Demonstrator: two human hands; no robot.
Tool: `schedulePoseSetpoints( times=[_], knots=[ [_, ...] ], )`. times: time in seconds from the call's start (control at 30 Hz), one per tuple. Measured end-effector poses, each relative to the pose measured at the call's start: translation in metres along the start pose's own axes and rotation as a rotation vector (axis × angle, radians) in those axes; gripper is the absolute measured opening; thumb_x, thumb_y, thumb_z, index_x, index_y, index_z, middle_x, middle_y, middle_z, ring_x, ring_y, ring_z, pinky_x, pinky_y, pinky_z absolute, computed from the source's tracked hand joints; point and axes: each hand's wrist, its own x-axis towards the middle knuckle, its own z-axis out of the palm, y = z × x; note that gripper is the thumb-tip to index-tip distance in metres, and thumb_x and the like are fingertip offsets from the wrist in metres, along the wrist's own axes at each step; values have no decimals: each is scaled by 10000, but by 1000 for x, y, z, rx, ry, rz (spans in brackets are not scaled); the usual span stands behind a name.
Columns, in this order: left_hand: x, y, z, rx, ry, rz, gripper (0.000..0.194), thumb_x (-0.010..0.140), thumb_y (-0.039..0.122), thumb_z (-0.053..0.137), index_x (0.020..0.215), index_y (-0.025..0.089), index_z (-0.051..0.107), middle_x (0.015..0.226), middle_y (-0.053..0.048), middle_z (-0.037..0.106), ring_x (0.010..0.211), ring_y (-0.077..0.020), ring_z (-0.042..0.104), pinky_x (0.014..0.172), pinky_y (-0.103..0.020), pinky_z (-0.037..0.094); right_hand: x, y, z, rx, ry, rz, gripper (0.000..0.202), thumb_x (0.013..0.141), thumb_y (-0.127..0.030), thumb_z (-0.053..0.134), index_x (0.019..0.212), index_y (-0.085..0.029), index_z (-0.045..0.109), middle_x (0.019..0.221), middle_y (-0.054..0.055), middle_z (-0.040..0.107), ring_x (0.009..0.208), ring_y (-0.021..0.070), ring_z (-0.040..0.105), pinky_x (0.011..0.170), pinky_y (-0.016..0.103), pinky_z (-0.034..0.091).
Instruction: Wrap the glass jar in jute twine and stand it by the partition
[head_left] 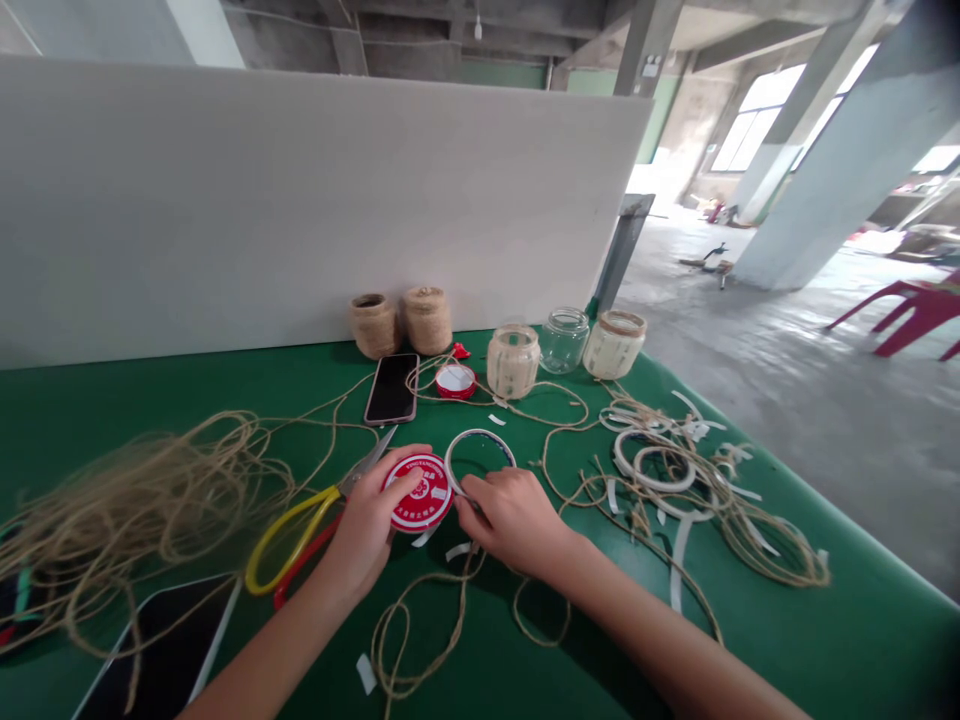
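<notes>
We find the left hand (366,525) closed about the edge of a red lid (424,497), thumb across its face, and the right hand (517,515) curled on the near rim of a tape roll (481,432), just right of the lid. We note scissors (367,463) beside the left hand and jars (513,365) beyond the grip.

Over a green table (180,390), the left grip (367,520) holds a red lid (429,508), the right grip (514,510) a tape roll (450,462).

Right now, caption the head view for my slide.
Left hand holding a red lid, right hand a white ring, amid loose twine.
</notes>
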Motion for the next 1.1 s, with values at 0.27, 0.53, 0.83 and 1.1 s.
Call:
schedulePoseSetpoints(
  times=[0.27, 0.53, 0.83, 1.1],
  knots=[
    [-2, -1, 3, -27, 5, -29, 378, 666, 283, 677, 1019, 164, 610, 878, -50, 695, 779, -198, 655, 669, -249, 501, 0, 1, 3, 81, -5, 16, 253, 848, -291, 404, 661, -171, 526, 549, 9, 573, 485, 96, 447, 518, 253, 171],
    [-8, 0, 9, -58, 11, 5, 301, 711, 257, 643, 996, 170, 600, 861, -29, 686, 760, -172, 649, 634, -214, 503, 1, -3, -1, 523, -21, 167, 254, 753, -212, 439, 520, -171, 347, 484, -63, 291, 473, 62, 245, 476, 204, 178],
    [-15, 1, 12, -142, 34, -12, 310, 695, 257, 659, 983, 161, 596, 823, -23, 676, 684, -138, 634, 573, -183, 496, 0, -2, -8, 1027, -133, 206, 229, 767, -199, 397, 542, -171, 366, 515, -56, 348, 488, 56, 301, 441, 166, 246],
    [-15, 0, 13, -183, 62, -8, 313, 685, 260, 658, 971, 151, 593, 791, -23, 662, 651, -145, 627, 540, -199, 498, 1, -1, -8, 1136, -149, 220, 238, 757, -189, 399, 529, -155, 460, 486, -39, 430, 463, 61, 365, 448, 169, 292]
  ],
)
